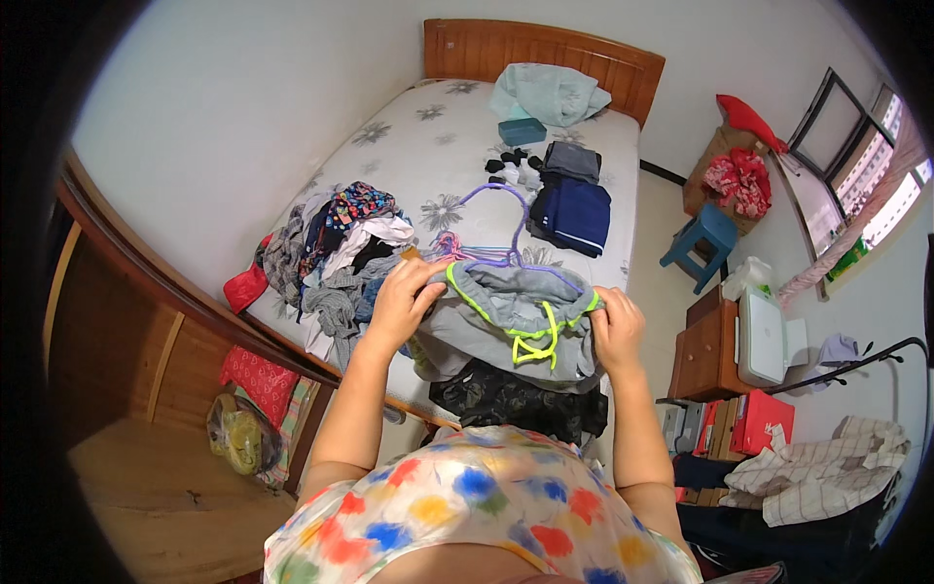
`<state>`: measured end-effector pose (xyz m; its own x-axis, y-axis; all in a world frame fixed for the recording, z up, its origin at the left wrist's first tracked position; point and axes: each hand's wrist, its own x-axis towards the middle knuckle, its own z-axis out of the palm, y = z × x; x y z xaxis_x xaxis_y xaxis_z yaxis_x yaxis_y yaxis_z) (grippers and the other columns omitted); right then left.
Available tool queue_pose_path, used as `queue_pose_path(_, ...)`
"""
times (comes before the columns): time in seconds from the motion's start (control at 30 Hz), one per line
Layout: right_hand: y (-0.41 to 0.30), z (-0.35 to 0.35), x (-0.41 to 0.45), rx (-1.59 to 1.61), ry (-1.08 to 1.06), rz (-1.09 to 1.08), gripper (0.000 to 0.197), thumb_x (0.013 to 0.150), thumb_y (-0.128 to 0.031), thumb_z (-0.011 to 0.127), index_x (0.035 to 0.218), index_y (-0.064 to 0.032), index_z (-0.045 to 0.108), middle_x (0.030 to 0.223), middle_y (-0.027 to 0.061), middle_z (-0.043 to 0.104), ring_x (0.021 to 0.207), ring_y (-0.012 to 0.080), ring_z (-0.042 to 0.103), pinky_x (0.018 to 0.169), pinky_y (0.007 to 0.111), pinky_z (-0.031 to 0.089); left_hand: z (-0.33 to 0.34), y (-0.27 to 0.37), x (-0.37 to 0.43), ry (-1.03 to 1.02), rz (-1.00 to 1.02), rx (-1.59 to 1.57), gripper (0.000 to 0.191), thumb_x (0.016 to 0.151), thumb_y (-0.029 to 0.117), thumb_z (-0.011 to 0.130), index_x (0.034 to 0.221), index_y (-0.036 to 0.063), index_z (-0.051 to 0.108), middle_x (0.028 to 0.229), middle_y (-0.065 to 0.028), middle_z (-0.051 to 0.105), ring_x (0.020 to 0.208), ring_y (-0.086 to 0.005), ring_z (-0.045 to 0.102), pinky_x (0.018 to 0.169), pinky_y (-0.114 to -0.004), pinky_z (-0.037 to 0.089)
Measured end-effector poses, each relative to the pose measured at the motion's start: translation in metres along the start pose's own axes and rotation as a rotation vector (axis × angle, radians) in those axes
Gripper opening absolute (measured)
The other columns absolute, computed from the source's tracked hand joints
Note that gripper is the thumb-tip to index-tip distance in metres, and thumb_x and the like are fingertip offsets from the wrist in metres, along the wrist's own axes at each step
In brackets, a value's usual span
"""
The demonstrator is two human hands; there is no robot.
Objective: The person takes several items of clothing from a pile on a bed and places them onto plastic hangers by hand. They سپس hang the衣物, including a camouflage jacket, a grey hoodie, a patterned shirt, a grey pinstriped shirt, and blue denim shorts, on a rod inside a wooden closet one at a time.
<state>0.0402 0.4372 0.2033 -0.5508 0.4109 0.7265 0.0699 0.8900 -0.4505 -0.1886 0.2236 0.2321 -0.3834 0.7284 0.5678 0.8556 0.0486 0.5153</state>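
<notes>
Grey drawstring trousers or shorts with neon yellow trim hang spread between both hands. My left hand grips one side of the waistband and my right hand grips the other side. A purple clothes hanger sits at the waistband, its hook pointing towards the headboard; part of it is hidden in the cloth. Several more hangers, pink and blue, lie just beyond my left hand. Dark patterned clothing lies below the grey garment at the bed's near edge.
A heap of mixed clothes lies on the bed's left. Folded navy clothes, folded grey clothes, socks and a teal box lie farther up. A blue stool stands right of the bed, a wooden cabinet nearer.
</notes>
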Motion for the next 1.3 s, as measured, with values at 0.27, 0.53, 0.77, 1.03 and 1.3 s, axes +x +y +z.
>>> queue_pose_path(0.27,0.015,-0.012,0.002,0.061,0.093,0.107,0.015,0.075,-0.004,0.054,0.089,-0.0026,0.057,0.075,0.0126,0.056,0.070,0.0309,0.056,0.061,0.037,0.043,0.000,-0.032,-0.011,0.181,-0.139,-0.121,0.020,0.085,0.013,0.050,0.096,0.0010,0.061,0.094,-0.0128,0.061,0.088,-0.0272,0.057,0.080,-0.032,0.043)
queue_pose_path(0.53,0.026,-0.010,-0.012,0.120,0.075,0.253,0.017,0.079,-0.006,0.052,0.095,-0.0010,0.058,0.084,0.0138,0.060,0.078,0.0290,0.059,0.069,0.033,0.045,0.027,-0.044,-0.011,0.088,-0.256,-0.447,0.036,0.082,0.020,0.062,0.112,0.0031,0.053,0.102,-0.0068,0.060,0.094,-0.0159,0.055,0.085,-0.029,0.042)
queue_pose_path(0.77,0.061,-0.030,-0.018,0.099,0.194,0.491,0.019,0.081,-0.006,0.052,0.098,0.0008,0.058,0.082,0.0135,0.061,0.076,0.0193,0.057,0.070,0.030,0.044,0.110,-0.098,-0.070,-0.378,-0.570,-0.699,0.029,0.082,0.020,0.063,0.103,-0.0001,0.058,0.093,-0.0030,0.062,0.083,-0.0097,0.055,0.077,-0.028,0.045)
queue_pose_path(1.03,0.111,-0.060,-0.038,0.071,0.298,0.555,0.020,0.087,-0.012,0.052,0.099,0.0033,0.056,0.087,0.0069,0.061,0.081,0.0129,0.054,0.074,0.026,0.043,0.159,-0.072,-0.076,-0.632,-0.665,-0.815,0.038,0.080,0.027,0.066,0.106,0.0009,0.057,0.097,-0.0044,0.062,0.087,-0.0124,0.055,0.080,-0.028,0.044)
queue_pose_path(1.3,0.168,-0.069,-0.102,-0.027,0.075,0.770,0.017,0.086,-0.010,0.052,0.098,0.0011,0.057,0.085,0.0019,0.058,0.079,0.0095,0.049,0.073,0.023,0.041,0.218,-0.114,-0.174,-0.731,-1.003,-0.721,0.032,0.084,0.030,0.060,0.102,0.0036,0.061,0.086,-0.0032,0.061,0.076,-0.0130,0.053,0.072,-0.030,0.044)
